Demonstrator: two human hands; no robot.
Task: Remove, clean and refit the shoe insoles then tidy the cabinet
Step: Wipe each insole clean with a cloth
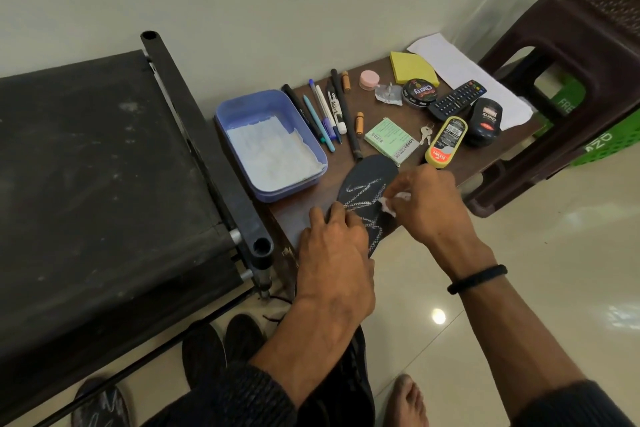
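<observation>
A dark insole (367,194) with a pale zigzag pattern lies flat on the brown tabletop (388,107), its toe end pointing toward the wall and its heel end hanging a little over the near edge. The left hand (334,253) presses down on the heel half with its fingers (334,213) laid fairly straight across the surface, which looks meant to pin the insole so it does not slide under the wiping. The right hand (434,204) has its fingers pinched narrowly around a small white wad (389,203), tissue or cloth, I cannot tell which, held against the middle of the insole for cleaning. Just left of the insole sits a lilac tray (242,107) lined with white paper, close enough to reach without shifting. Pens (325,114), a green box (389,140), a yellow polish bottle (445,142) and a remote (457,99) lie further back, out of the working space. Dark shoes (221,347) wait on the floor below, beside a black rack (104,184), probably for refitting once the wiping is done.
</observation>
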